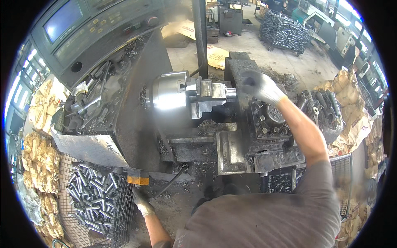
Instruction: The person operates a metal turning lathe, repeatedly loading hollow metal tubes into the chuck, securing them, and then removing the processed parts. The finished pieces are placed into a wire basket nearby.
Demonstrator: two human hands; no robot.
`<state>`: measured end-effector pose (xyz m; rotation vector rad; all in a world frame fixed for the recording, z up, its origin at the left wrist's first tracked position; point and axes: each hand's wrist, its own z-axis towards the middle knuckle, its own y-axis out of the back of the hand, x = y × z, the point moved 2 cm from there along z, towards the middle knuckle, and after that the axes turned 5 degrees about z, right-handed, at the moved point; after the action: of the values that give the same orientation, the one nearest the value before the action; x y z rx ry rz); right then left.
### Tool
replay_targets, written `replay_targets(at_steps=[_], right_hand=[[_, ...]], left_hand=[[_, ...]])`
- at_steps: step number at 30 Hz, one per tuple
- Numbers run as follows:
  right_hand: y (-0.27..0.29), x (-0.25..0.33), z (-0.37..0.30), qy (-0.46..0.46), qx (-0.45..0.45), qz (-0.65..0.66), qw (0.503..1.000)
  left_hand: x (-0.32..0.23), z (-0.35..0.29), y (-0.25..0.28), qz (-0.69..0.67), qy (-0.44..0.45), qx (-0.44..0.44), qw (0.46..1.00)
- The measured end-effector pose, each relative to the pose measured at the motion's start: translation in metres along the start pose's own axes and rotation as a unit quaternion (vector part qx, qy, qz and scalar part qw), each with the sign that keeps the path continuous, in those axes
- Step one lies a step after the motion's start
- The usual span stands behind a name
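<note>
A shiny lathe chuck (pixel 171 93) has its stepped jaws (pixel 211 90) closed around a short metal workpiece (pixel 231 93), whose end sticks out to the right. My right hand (pixel 262 87), in a pale glove with darkened fingers, is just right of that end, above the tool turret (pixel 273 115). Its fingers look bent but are smeared, and any object in them cannot be made out. Low on the left, my gloved left hand (pixel 142 203) is beside a wire basket (pixel 124 211), just below an orange block (pixel 138 180). Its fingers stretch upward and appear to hold nothing.
Short metal tubes (pixel 93 194) fill the basket. A control panel (pixel 95 29) overhangs the upper left. Loose tools (pixel 93 97) lie on the machine's left ledge, more tools (pixel 328 103) at right. A loaded cart (pixel 285 33) stands behind on the floor.
</note>
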<state>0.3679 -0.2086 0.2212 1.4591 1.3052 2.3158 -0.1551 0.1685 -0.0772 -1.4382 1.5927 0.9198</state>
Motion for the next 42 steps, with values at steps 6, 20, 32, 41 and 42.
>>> replay_targets(at_steps=[6,20,32,41,42], right_hand=[[-0.001,0.045,-0.17,0.067,-0.088,0.16,0.981],[-0.09,-0.002,-0.26,-0.1,0.093,0.267,0.954],[-0.183,0.015,-0.253,0.007,0.281,0.243,0.929],[-0.336,0.158,-0.329,0.179,0.552,0.063,0.812],[-0.36,0.184,-0.36,0.21,0.585,0.077,0.78]], left_hand=[[-0.152,-0.132,-0.084,0.219,-0.69,-0.052,0.688],[-0.422,-0.086,-0.424,0.594,-0.571,-0.043,0.565],[0.001,-0.188,-0.111,0.491,-0.408,0.254,0.727],[0.272,-0.439,0.355,0.4,0.236,-0.279,0.841],[0.278,-0.478,0.381,0.363,0.261,-0.337,0.829]])
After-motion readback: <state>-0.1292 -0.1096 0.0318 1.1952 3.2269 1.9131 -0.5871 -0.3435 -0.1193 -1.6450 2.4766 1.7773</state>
